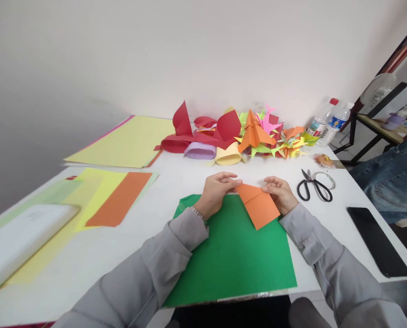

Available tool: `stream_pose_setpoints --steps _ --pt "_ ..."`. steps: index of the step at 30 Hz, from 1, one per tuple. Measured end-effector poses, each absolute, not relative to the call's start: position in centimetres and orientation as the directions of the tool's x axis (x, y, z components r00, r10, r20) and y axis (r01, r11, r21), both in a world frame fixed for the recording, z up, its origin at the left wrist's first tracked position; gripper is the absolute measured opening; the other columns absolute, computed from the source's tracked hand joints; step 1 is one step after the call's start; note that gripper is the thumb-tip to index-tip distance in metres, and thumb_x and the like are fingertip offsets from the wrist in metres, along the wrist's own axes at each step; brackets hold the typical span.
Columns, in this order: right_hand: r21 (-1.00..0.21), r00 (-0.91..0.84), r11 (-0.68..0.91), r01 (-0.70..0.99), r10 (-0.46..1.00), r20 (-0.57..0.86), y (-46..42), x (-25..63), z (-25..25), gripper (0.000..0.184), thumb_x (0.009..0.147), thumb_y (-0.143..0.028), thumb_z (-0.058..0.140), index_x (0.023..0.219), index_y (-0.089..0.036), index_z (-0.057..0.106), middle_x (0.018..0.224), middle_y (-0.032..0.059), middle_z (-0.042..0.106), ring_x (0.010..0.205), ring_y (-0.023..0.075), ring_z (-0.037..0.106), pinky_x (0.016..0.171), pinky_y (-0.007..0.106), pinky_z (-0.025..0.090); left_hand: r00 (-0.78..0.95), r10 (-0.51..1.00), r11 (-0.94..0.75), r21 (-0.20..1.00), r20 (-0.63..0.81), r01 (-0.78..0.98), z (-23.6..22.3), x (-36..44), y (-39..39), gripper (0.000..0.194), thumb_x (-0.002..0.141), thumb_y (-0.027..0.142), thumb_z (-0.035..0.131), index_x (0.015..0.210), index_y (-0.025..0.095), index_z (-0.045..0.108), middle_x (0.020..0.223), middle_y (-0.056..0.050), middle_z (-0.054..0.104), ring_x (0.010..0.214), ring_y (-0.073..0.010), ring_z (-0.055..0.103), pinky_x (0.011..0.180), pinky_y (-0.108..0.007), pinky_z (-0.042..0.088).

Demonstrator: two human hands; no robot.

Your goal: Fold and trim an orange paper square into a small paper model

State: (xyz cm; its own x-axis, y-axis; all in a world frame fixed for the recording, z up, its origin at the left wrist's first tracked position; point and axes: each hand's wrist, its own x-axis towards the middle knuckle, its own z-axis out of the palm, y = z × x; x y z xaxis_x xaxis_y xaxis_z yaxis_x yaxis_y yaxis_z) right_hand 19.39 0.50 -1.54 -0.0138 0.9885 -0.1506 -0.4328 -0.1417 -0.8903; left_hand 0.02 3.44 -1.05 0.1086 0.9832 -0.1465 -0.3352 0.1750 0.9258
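Note:
Between my hands is a sheet of orange paper point(262, 210), tilted, with a crease running across its upper part. The fingers of my left hand point(217, 190) pinch its upper left corner. My right hand point(280, 193) grips the upper right edge between thumb and fingers. Beneath the paper lies a green sheet point(237, 255), which reaches the table's front edge. Both hands are over the far part of that green sheet.
Folded paper shapes point(254, 132) and red paper pieces point(176, 143) line the wall. Black-handled scissors point(314, 184), a phone point(377, 241) and two bottles point(336, 123) stand or lie right. Left are coloured sheets point(118, 200) and a white box-like object point(29, 237). A person's jeans point(394, 177) show beyond.

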Motion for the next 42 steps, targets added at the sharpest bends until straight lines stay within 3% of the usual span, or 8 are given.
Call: stream_pose_setpoints --steps 8,13,17,23,27,33,42 --pt "-0.881 0.004 -0.132 -0.455 0.989 -0.150 0.6 19.5 -1.5 0.035 0.046 -0.014 0.084 0.076 -0.017 0.064 0.047 -0.0075 0.058 0.042 0.0081 0.051 0.045 0.021 0.043 0.145 0.980 0.182 0.897 -0.134 -0.402 -1.3 -0.1 3.7 0.034 0.051 0.027 0.084 0.074 0.010 0.066 0.068 -0.005 0.070 0.057 -0.0120 0.063 0.056 -0.024 0.051" --pt "-0.901 -0.025 -0.129 -0.413 0.991 -0.131 0.5 19.5 -1.7 0.036 0.047 -0.017 0.085 0.076 -0.018 0.064 0.053 -0.0050 0.063 0.045 0.0093 0.054 0.048 0.022 0.045 0.182 0.977 0.179 0.891 -0.111 -0.417 -1.0 0.0 3.3 0.036 0.058 0.034 0.080 0.083 0.012 0.066 0.076 -0.008 0.072 0.068 -0.0168 0.066 0.064 -0.030 0.052" --pt "-0.926 -0.042 -0.127 -0.356 0.992 -0.120 0.2 19.1 -1.6 0.034 0.048 -0.020 0.085 0.076 -0.019 0.065 0.055 -0.0046 0.064 0.045 0.0103 0.055 0.048 0.023 0.044 0.236 0.971 0.110 0.957 -0.045 -0.269 -1.0 0.4 2.5 0.043 0.053 0.030 0.083 0.089 0.014 0.068 0.076 -0.007 0.073 0.072 -0.0190 0.066 0.070 -0.032 0.050" --pt "-0.968 -0.184 -0.102 -0.229 0.981 -0.060 -0.2 18.7 -1.2 0.030 0.056 -0.027 0.082 0.081 -0.019 0.068 0.070 -0.0006 0.070 0.062 0.0117 0.063 0.063 0.025 0.047 0.242 0.970 -0.015 0.997 0.033 -0.077 -1.4 0.7 2.1 0.032 0.052 0.030 0.083 0.079 0.016 0.070 0.069 -0.002 0.068 0.066 -0.0159 0.060 0.064 -0.027 0.047" --pt "-0.991 -0.189 -0.052 -0.125 0.982 -0.028 -0.2 18.5 -1.7 0.031 0.055 -0.026 0.083 0.081 -0.019 0.068 0.063 -0.0022 0.068 0.058 0.0104 0.061 0.062 0.024 0.045 0.253 0.966 -0.046 0.999 0.051 -0.025 -1.4 0.9 1.9 0.031 0.050 0.027 0.083 0.076 0.016 0.071 0.072 -0.003 0.068 0.067 -0.0157 0.059 0.063 -0.026 0.045" --pt "-0.991 -0.085 -0.052 -0.122 0.995 -0.042 -0.1 18.4 -1.7 0.031 0.052 -0.028 0.084 0.076 -0.019 0.067 0.058 -0.0027 0.067 0.052 0.0119 0.059 0.055 0.025 0.045 0.195 0.980 0.059 0.985 -0.026 -0.165 -1.4 0.9 2.1 0.033 0.047 0.028 0.084 0.074 0.015 0.068 0.061 0.001 0.063 0.057 -0.0125 0.055 0.057 -0.025 0.043" --pt "-0.960 -0.002 -0.082 -0.266 0.996 -0.085 0.4 19.0 -2.0 0.031 0.048 -0.024 0.084 0.073 -0.019 0.066 0.054 -0.0029 0.065 0.046 0.0104 0.055 0.048 0.023 0.043 0.078 0.990 0.137 0.920 -0.117 -0.368 -1.5 0.1 3.3 0.039 0.043 0.024 0.085 0.075 0.014 0.065 0.062 0.001 0.062 0.058 -0.0121 0.057 0.057 -0.025 0.043"
